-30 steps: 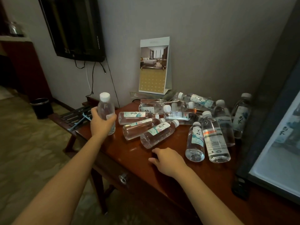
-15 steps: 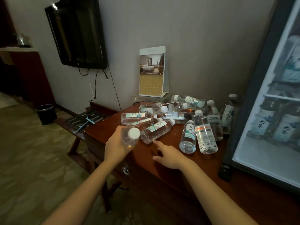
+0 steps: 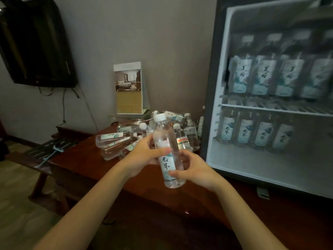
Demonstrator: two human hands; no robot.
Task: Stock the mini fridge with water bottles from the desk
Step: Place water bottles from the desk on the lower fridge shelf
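Water bottles (image 3: 246, 132) stand in rows inside the mini fridge (image 3: 211, 83) at my right. I count four on the upper shelf and four on the lower one, so far as the blur lets me. A dark television (image 3: 36, 44) hangs on the grey wall at left. The brown wooden counter (image 3: 81, 165) carries a pile of bottles (image 3: 115, 141), some lying and some upright; their number I cannot tell. One calendar card (image 3: 128, 88) stands behind them. A single bottle (image 3: 166, 164) is upright in the air above the counter. My left hand (image 3: 144, 156) grips its middle, and my right hand (image 3: 192, 168) holds its lower part with curled fingers.
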